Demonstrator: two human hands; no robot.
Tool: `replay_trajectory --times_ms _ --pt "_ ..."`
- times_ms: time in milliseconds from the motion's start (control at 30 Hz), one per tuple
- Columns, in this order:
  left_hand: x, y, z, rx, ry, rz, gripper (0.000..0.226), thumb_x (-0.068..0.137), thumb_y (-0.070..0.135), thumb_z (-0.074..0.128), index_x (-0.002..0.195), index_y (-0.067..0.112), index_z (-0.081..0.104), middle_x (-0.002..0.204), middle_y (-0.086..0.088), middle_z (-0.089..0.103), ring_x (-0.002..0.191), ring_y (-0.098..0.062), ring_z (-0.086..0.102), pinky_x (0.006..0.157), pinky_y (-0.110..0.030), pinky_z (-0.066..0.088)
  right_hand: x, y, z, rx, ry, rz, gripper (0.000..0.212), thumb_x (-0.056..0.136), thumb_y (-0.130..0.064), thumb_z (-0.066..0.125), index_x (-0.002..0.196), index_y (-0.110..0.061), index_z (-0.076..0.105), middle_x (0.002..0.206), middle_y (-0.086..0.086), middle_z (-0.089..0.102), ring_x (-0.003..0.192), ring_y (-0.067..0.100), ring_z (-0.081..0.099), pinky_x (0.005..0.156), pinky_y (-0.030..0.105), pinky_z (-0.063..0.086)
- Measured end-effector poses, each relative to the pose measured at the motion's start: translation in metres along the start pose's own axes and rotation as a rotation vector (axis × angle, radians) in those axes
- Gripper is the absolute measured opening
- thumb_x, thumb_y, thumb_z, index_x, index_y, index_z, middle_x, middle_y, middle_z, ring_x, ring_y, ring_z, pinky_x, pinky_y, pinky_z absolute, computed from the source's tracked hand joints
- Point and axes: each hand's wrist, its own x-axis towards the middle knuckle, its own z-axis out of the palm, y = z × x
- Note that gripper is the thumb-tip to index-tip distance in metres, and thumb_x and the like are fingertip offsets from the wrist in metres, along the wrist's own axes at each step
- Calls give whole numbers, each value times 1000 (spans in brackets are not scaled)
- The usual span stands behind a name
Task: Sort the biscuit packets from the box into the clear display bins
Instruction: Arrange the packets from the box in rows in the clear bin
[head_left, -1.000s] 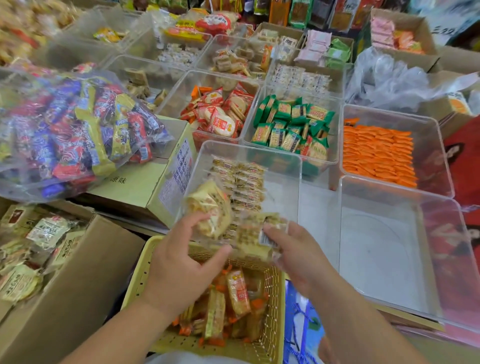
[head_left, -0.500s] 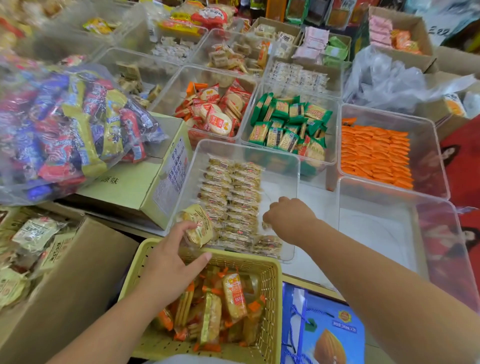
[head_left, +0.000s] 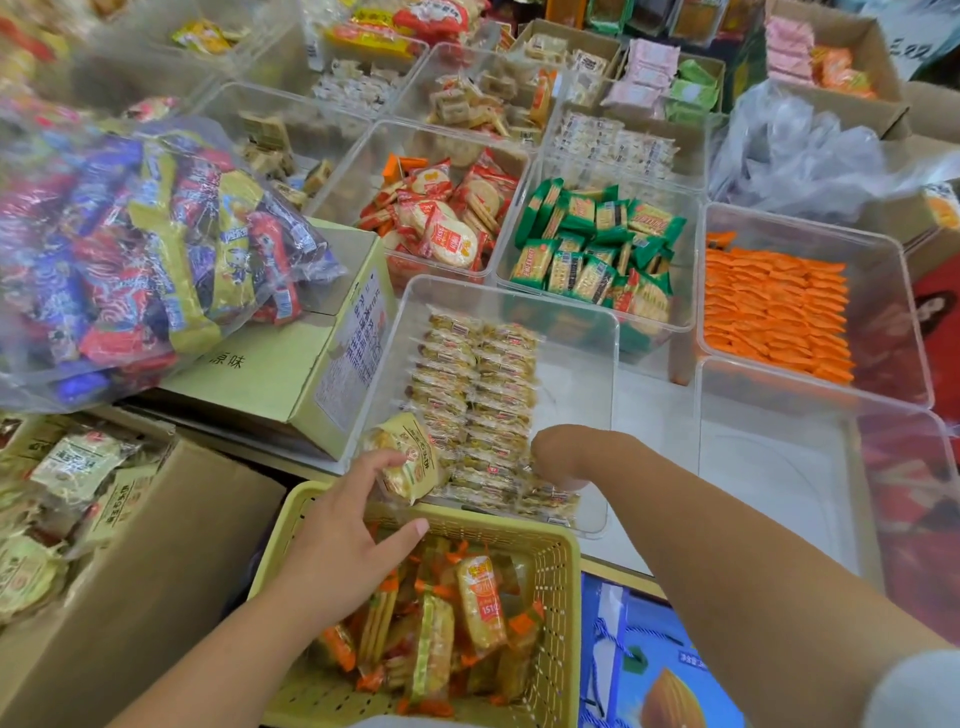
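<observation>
Though your left hand (head_left: 353, 525) is spread wide, its fingers (head_left: 382, 462) have hold of one yellow packet (head_left: 410, 457) by its left edge, while the thumb sticks out below, clear of it. That packet stands tilted at the near left corner of the front bin (head_left: 511, 299), above the far rim of the basket (head_left: 563, 566). Whether it is inside the bin's wall or just outside cannot be told. Your right hand (head_left: 563, 457) is down in the same bin at its near end, knuckles up. Its fingers are curled out of sight among the packets there, so you cannot tell whether it grips any.

The front bin holds two tidy rows (head_left: 478, 384) of clear-and-yellow packets along its left half; its right half shows bare floor. Behind it stand more clear bins. One holds red packets (head_left: 447, 223) in a loose pile, and the one beside it on the right holds green packets (head_left: 597, 249). Further right, another holds orange packets (head_left: 774, 312) stacked flat. The basket nearest you holds a loose heap (head_left: 467, 618) of orange-and-yellow packets. At your left an open cardboard box (head_left: 156, 545) holds pale packets (head_left: 72, 462) in green and yellow. Beyond the box a clear bag (head_left: 130, 249) of blue, red and yellow sweets lies on a green carton (head_left: 260, 374). The carton sits just beside the front bin's left wall.
</observation>
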Motion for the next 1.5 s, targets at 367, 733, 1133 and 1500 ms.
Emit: replay_trajectory --times_ms 367,733,1133,1500 --pt "3 -3 -3 -1 -18 19 65 81 49 81 124 69 37 112 30 52 90 -1 59 71 -19 42 4 -16 8 32 -37 121 36 86 15 55 58 -8 49 61 5 42 52 16 38 61 27 41" --pt "-10 34 -5 142 -46 207 59 85 59 66 128 73 28 123 31 49 91 9 55 76 -24 48 -87 -59 -9 1388 567 -25 46 101 -58 46 137 -32 58 137 -4 62 117 15 64 101 42 53" --pt "-9 58 13 521 -226 758 30 88 48 62 114 37 73 167 -8 29 150 -30 38 118 -59 33 -105 -60 17 2128 374 -176 10 93 -24 70 96 -27 80 100 9 77 85 22 75 65 39 60" --pt "28 18 -5 718 -71 49 95 79 89 43 152 30 37 168 -8 25 154 -29 22 125 -56 16 -87 16 -5 876 955 222 28 85 -11 69 101 -32 61 93 -5 69 83 23 62 68 33 51"
